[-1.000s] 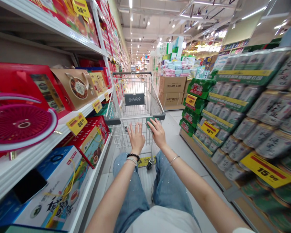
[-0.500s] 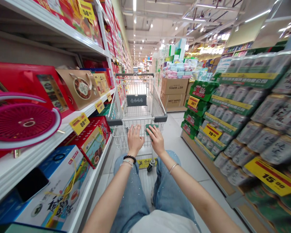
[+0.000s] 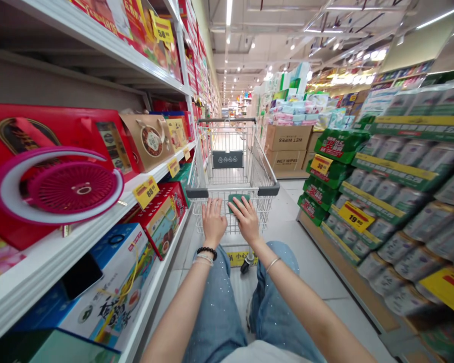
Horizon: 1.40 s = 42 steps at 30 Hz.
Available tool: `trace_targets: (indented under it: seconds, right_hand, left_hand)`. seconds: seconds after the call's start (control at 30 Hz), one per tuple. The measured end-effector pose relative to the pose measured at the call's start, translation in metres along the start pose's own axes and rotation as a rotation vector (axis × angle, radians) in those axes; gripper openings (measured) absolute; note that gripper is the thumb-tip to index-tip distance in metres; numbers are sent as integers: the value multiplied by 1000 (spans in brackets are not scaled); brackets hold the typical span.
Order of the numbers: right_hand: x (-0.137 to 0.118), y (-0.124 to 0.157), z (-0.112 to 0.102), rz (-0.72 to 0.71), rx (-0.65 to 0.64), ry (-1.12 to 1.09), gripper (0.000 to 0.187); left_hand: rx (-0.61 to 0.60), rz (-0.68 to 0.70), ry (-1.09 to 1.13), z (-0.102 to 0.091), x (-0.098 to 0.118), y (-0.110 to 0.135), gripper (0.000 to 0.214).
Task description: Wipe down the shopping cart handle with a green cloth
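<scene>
A metal shopping cart point(image 3: 263, 169) stands right in front of my knees, its push bar point(image 3: 268, 191) with dark grey end sleeves toward me. My right hand point(image 3: 245, 222) presses a flat dark green pad point(image 3: 234, 197) against the middle of this bar; whether it is a cloth or a sponge I cannot tell. To its left, my left hand point(image 3: 214, 224) has its fingers stretched out at the wire just under the bar, holding nothing. A dark sign plate point(image 3: 227, 159) hangs inside the basket.
Shelves on the left bear gift boxes point(image 3: 146, 138), a pink round fan point(image 3: 79, 189) and a black phone point(image 3: 82, 276). Stacked can packs point(image 3: 412, 166) line the right side. Wet-wipes cartons point(image 3: 287, 138) stand beyond the cart. A cart wheel point(image 3: 246, 264) shows between my legs.
My view has turned a little left, so the scene sits farther right. Along the push bar, both hands and the green pad have shifted left relative to the cart.
</scene>
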State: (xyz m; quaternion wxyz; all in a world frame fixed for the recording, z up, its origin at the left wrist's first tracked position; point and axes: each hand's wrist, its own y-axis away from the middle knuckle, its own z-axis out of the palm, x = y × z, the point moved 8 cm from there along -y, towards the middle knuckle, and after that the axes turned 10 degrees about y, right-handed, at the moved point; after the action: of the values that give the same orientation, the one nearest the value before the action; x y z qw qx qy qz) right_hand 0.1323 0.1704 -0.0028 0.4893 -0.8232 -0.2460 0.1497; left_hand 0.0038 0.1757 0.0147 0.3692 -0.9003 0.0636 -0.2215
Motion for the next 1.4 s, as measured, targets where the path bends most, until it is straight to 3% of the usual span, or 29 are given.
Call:
trace_targets:
  seconds: [0.13,0.23,0.4,0.5,0.63,0.8,0.93,1.07,1.17,1.27,1.4]
  right_hand:
    - [-8,-23,11,11,-70,18,52]
    - [-13,-24,15,24,-104,11,56]
    - [-18,-30,-5,39,-33,-35,59]
    - [-28,-49,-10,-47,-12,-11,51]
    - [-35,-65,0,-192,-78,37,45]
    - [-2,-50,-5,-180,-86,83,46]
    - [33,-34,-27,-70,-48,133,48]
    - [45,-27,-54,11,-24,109,59]
    - [53,-24,-76,80,54,66,70]
    - [62,-20,-86,103,117,50,73]
    - [75,-6,-62,80,39,67,71]
  left_hand:
    - [-30,11,15,3,-3,1,63]
    - [-38,27,35,1,-5,1,62]
    - [-36,31,77,2,-7,3,66]
    - [-5,15,82,4,-9,5,67]
    - [-15,-9,42,5,-10,6,61]
    - [-60,12,-48,-3,-3,5,60]
    - [-76,15,-94,-6,0,3,60]
    - [-57,-6,-112,-2,1,8,66]
    - [-57,-1,-100,9,8,19,69]
    - [-140,82,-63,31,29,32,68]
    - [-225,115,-50,59,54,41,66]
